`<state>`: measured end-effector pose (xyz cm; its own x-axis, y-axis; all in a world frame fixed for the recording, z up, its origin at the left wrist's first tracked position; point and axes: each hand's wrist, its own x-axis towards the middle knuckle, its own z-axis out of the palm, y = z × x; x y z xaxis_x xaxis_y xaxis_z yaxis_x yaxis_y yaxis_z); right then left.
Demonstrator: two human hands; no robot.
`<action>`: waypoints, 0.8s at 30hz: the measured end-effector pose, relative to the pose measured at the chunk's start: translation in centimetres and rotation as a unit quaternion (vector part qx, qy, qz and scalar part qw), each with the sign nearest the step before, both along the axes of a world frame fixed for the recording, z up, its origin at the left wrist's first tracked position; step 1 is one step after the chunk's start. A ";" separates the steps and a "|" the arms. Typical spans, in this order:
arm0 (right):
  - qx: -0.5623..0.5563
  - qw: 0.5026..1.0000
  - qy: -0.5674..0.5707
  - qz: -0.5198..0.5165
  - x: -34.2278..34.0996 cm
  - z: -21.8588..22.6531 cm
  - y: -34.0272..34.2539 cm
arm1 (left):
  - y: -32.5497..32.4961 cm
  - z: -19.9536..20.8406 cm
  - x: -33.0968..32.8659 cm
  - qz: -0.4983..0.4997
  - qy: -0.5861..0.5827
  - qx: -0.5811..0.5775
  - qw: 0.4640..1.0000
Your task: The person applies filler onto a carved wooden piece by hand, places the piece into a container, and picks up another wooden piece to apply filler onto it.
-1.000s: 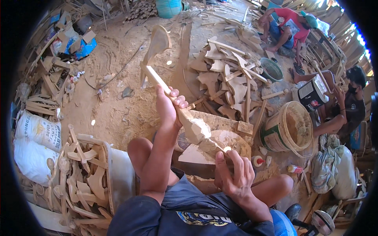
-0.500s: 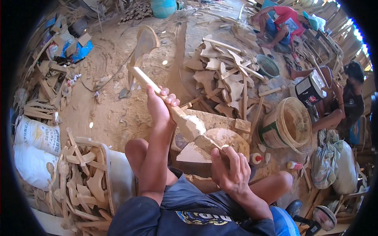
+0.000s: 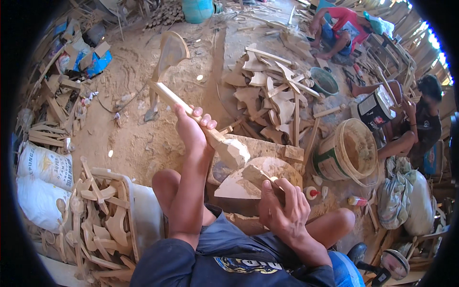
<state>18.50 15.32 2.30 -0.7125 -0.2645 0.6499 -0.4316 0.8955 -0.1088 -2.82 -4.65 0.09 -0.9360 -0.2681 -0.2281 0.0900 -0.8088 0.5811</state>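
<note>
My left hand [image 3: 192,126] is closed round the shaft of a wooden axe-shaped piece [image 3: 167,94]. Its broad curved blade end points up and away, and its thick, pale faceted butt end [image 3: 233,153] is toward my right hand. My right hand [image 3: 283,209] pinches a small flat spatula [image 3: 256,175], its blade tan and apparently smeared with paste. A narrow gap separates the spatula's tip from the butt end. Below them lies a half-round board [image 3: 282,168] with tan paste spread on it, resting on a wooden block [image 3: 220,171].
A bucket [image 3: 330,160] caked with tan material stands at right, near a small red-capped bottle [image 3: 311,193]. Cut wooden pieces [image 3: 258,98] are heaped ahead. More fill a container [image 3: 131,210] at left. Two other people sit at right, one in red [image 3: 351,24], another in dark clothing [image 3: 425,126].
My right hand has drawn the spatula slightly back from the butt end, opening a gap. The axe-shaped piece's blade end has shifted a little left.
</note>
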 end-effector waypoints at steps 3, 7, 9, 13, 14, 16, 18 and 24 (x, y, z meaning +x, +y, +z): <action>0.010 0.999 0.039 0.006 -0.1 -0.7 0.3 | 0.0 0.2 0.0 0.002 0.003 0.008 1.000; 0.020 0.999 0.036 -0.002 -0.3 -1.1 0.1 | 0.6 0.8 0.1 0.012 -0.008 0.017 1.000; 0.029 0.999 0.041 -0.004 -0.5 -1.0 -0.1 | 0.6 0.9 0.1 0.012 -0.009 0.015 1.000; 0.012 1.000 0.017 -0.010 -0.4 -0.6 -0.6 | 0.7 0.8 0.2 0.007 -0.007 0.014 1.000; 0.001 1.000 0.011 -0.006 -0.5 -0.7 -0.6 | 0.7 0.7 0.2 0.007 -0.003 0.015 1.000; -0.011 1.000 0.005 -0.003 -0.6 -1.0 -0.6 | 0.7 0.4 0.2 0.005 -0.002 0.019 1.000; -0.030 0.999 0.014 0.011 -0.8 -1.3 -0.6 | 0.6 0.1 0.3 0.003 -0.001 0.023 1.000; -0.051 0.997 0.040 0.031 -1.6 -1.4 -0.3 | 0.7 -0.2 0.2 -0.004 -0.013 0.057 0.998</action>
